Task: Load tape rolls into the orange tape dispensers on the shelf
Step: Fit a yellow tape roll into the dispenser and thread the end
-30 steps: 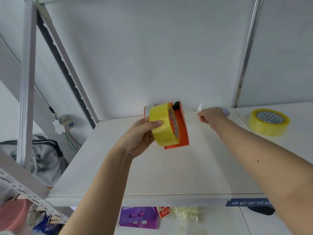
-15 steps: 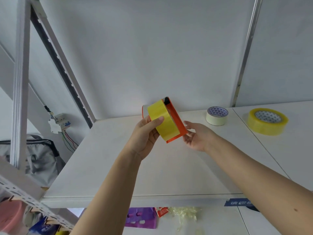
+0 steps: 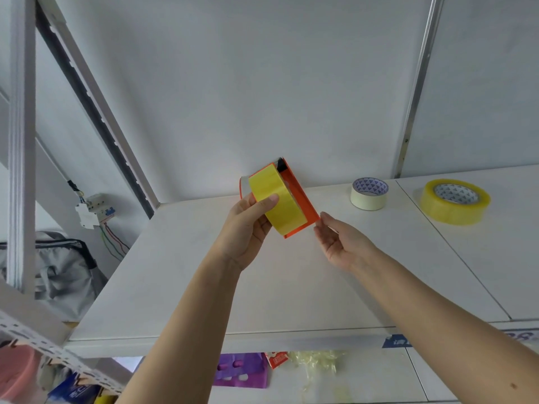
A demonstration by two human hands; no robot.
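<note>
1 yellow tape roll (image 3: pixel 277 204) sits in an orange dispenser (image 3: pixel 300 205), and the left hand (image 3: pixel 248 225) holds the pair above the shelf (image 3: pixel 180 287), thumb pressed on the roll's outer face and fingers behind. The right hand (image 3: pixel 339 243) is open, palm up, its fingertips (image 3: pixel 322 218) just at the dispenser's lower corner and holding nothing. Judging by this, the first load looks nearly finished: the roll seems seated, though whether the tape end is threaded past the black cutter at the top cannot be told. No second orange dispenser is in view. 2 more rolls lie on the shelf, well beyond the right hand: a cream one (image 3: pixel 369 193) nearer and a larger yellowish one (image 3: pixel 455 201) farther out, so more loading may remain.

The shelf is a plain white board on a slotted metal frame against a pale wall. Below the left arm hang a grey bag (image 3: pixel 61 266) and loose wiring; purple packaging (image 3: pixel 242 370) lies beneath the shelf edge.
</note>
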